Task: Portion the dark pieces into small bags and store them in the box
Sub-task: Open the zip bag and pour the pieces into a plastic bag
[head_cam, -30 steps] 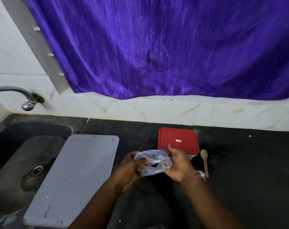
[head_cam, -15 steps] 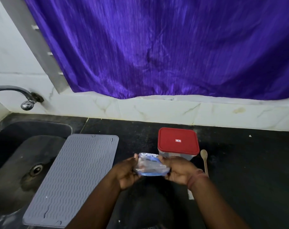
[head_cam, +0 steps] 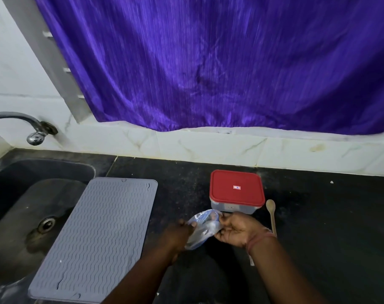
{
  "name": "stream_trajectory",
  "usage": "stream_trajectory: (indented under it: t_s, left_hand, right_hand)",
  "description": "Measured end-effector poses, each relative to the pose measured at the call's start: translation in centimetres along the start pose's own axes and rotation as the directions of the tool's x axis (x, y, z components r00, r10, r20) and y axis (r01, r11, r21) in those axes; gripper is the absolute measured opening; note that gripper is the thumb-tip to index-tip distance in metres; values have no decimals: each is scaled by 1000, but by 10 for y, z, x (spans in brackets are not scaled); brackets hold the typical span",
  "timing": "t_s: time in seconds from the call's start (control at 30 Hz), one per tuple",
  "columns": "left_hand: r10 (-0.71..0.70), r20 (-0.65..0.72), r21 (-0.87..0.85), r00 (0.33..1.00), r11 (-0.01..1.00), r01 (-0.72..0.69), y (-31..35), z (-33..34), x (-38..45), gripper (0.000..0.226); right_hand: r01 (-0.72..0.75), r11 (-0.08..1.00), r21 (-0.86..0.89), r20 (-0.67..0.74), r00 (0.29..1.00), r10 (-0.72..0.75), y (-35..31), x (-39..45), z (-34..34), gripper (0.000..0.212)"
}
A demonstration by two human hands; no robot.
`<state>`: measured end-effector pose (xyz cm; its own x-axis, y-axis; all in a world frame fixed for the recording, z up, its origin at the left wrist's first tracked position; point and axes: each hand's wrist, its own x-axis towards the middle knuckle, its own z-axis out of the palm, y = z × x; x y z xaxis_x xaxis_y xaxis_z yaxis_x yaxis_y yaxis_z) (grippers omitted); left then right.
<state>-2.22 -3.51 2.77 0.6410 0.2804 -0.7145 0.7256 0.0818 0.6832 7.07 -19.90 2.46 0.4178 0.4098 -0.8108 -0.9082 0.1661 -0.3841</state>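
A small clear plastic bag (head_cam: 203, 229) with blue print is held between both hands above the black counter. My left hand (head_cam: 177, 234) grips its left edge and my right hand (head_cam: 238, 230) pinches its upper right corner. Just behind my right hand stands the box (head_cam: 237, 190), a clear square container with its red lid on. A wooden spoon (head_cam: 271, 213) lies to the right of the box. I see no dark pieces; what the bag holds is unclear.
A grey ribbed mat (head_cam: 96, 235) lies to the left, overlapping the dark sink (head_cam: 17, 211) with its tap (head_cam: 33, 130). A purple curtain (head_cam: 208, 62) hangs over the white tiled back wall. A small white strip (head_cam: 251, 261) lies on the counter under my right wrist.
The bag went from crumpled to stretched flat between the hands, and now hangs tilted lower with its mouth pinched. Both hands shifted slightly toward me.
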Motion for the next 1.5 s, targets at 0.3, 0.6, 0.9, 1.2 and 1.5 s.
stream_trajectory:
  t_s: [0.3, 0.6, 0.9, 1.2, 1.5]
  left_hand:
    - [-187, 68, -530, 980, 826, 194, 2, -17, 8, 26]
    - [-144, 164, -714, 976, 665, 219, 23, -6, 2, 31]
    - [176, 83, -38, 981, 984, -173, 7, 3, 0, 39]
    - [311, -306, 260, 900, 937, -236, -11, 8, 15, 8]
    - [-129, 105, -540, 986, 825, 165, 8, -16, 5, 31]
  right_hand:
    - [38, 997, 74, -51, 998, -34, 18, 11, -5, 44]
    - [-24, 987, 157, -11, 1000, 26, 32, 16, 10, 46]
    - [293, 956, -12, -110, 950, -292, 13, 24, 10, 37]
    - [378, 765, -521, -113, 858, -501, 27, 18, 26, 60]
    - [382, 71, -921, 240, 702, -671, 32, 20, 19, 33]
